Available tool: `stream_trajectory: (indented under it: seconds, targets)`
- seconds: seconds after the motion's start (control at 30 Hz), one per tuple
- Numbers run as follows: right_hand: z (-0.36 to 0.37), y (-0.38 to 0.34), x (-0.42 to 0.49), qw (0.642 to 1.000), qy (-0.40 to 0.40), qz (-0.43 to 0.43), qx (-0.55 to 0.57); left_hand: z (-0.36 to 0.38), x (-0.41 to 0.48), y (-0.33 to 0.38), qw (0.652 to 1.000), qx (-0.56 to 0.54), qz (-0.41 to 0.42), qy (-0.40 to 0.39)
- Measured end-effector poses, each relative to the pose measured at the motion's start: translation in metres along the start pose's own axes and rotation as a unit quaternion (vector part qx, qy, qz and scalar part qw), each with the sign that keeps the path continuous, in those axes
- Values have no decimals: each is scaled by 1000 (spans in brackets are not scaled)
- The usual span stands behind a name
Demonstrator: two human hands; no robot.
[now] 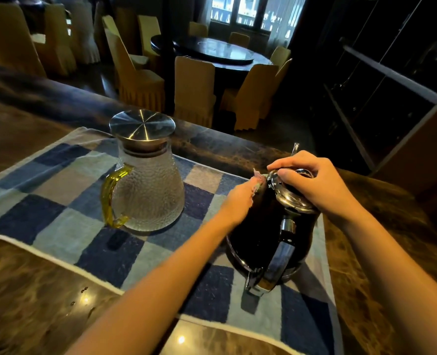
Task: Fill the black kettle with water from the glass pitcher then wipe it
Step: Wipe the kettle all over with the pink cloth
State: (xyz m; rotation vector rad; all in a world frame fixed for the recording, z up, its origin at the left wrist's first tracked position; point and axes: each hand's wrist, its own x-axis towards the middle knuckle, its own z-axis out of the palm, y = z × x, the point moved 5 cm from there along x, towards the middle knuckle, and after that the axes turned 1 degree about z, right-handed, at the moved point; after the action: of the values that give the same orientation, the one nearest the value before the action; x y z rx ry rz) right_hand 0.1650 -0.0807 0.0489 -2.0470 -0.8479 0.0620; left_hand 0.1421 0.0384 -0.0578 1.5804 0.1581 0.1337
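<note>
Head view: black kettle stands on checked blue towel, 4 o'clock in frame. Right hand curls over its chrome lid, gripping it. Left hand, blurred, pinches small cloth against the kettle's upper side. Glass pitcher stands upright at kettle's 9 o'clock, apart.

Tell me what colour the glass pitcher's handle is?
The handle is see-through yellow-green, clearest in the head view.

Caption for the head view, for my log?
Wiping: right hand grips the chrome lid of the black kettle while left hand presses a cloth to its side; glass pitcher stands beside.
</note>
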Motion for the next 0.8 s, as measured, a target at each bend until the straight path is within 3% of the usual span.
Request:
stream_trajectory:
  seconds: [0.1, 0.23, 0.27, 0.33, 0.4, 0.43, 0.47, 0.53, 0.6, 0.73, 0.8]
  targets:
    - [-1, -1, 0, 1000, -3, -3, -3, -4, 6, -19, 998, -49, -29, -28]
    - [-1, 0, 1, 1000, -6, 1, 0, -5, -22, -52, 985, -117, -97, 77]
    - [-1, 1, 1, 1000, -6, 3, 1, -3, -36, -56, 981, -139, -79, 112]
    - [-1, 1, 2, 1000, -7, 2, 0, 3, -63, -55, 985, -120, 43, 118]
    - [0, 1, 2, 1000, -8, -2, -3, 15, -76, -36, 980, -81, 177, 42]
    - [0, 0, 2, 1000, -8, -3, -5, 18, -73, -23, 977, -86, 193, 0]
    - [0, 0, 2, 1000, -9, -4, -6, 18, -64, -13, 977, -102, 186, -24]
    - [-1, -2, 2, 1000, -10, -6, -5, 11, -39, 2, 985, -115, 129, 2]
    - [-1, -4, 2, 1000, -11, -11, -3, 4, -12, 7, 994, -89, 66, 11]
    - [-1, -4, 2, 1000, -14, -14, -7, 7, 23, -10, 998, 23, -24, -59]
    - [-2, -4, 2, 1000, -19, -14, -9, 1, 21, -19, 998, 3, -44, -42]
